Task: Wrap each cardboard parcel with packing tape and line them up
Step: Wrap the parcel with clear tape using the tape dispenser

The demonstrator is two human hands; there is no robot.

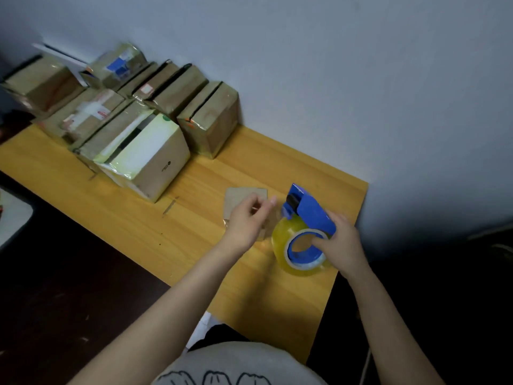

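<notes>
Cardboard piece [239,193]: we see a small, flat brown card lying on the wooden table [111,207] at centre frame, half hidden under our left hand.
Handling: we judge it light and stiff enough to keep its shape, but thin. It will slide on the smooth wood, so we should pin it flat or take it by its edges rather than its face.
Left hand [245,220]: it hovers over the card with fingers curled and thumb and forefinger closed together, apparently pinching the clear tape end [268,225]. The film is only a faint sheen, so we say this with caution.
Right hand [340,245]: it grips the blue tape dispenser [308,211] at right of centre, fingers reaching into the core of the yellowish tape roll [283,234].
Tape: we expect it to be sticky, floppy and quick to fold on itself. It is best kept taut between the two hands, with only the tip touched.
Wrapped parcels [208,118]: these are brown boxes with a glossy skin, ranked against the wall in the upper left of the frame.
White-topped box [155,151]: it sits at the front of that group, nearest the card but well apart from it.
Stage: we judge the card is about to take its first strip of tape.
</notes>
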